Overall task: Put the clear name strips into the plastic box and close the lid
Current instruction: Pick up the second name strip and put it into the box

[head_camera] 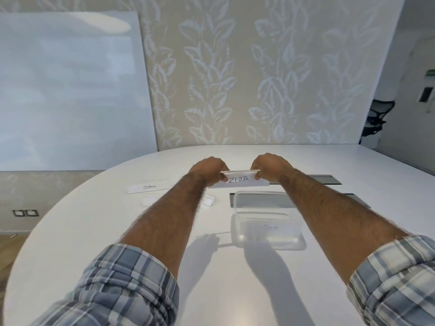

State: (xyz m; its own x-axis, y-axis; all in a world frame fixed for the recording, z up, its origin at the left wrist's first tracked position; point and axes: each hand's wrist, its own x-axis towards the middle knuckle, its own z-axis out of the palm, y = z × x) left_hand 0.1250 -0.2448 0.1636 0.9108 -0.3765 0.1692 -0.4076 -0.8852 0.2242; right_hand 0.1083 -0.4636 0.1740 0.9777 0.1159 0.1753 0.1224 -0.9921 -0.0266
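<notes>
Plaid sleeves [122,285], rolled to the elbow, frame the bottom of the view, and both bare forearms reach forward over a white table [211,290]. Past them, right of centre, sits the clear box [266,234], open on the tabletop. Its lid [261,200] lies flat just behind it, touching or joined along the far edge, partly over a dark slot [326,179] in the table. Something pale with faint writing shows through the box; it may be a strip already inside, but the view is too blurred to be sure.

Beyond the box, the two hands hold the ZEBRA strip [239,180] between them, above the table and level. The left hand [208,169] pinches its left end with curled fingers and thumb, and the right hand [271,167] pinches the right end the same way. The lettering faces the camera.

To the left of the left forearm, a second strip [148,186] with small writing lies flat on the table. Nearer, a small clear piece [209,201] stands just beside the forearm, and a pale short piece [147,201] lies close by.

A whiteboard [70,90] leans against the leaf-patterned wall [235,78] at the far left. A black chair [376,118] stands at the right edge.
</notes>
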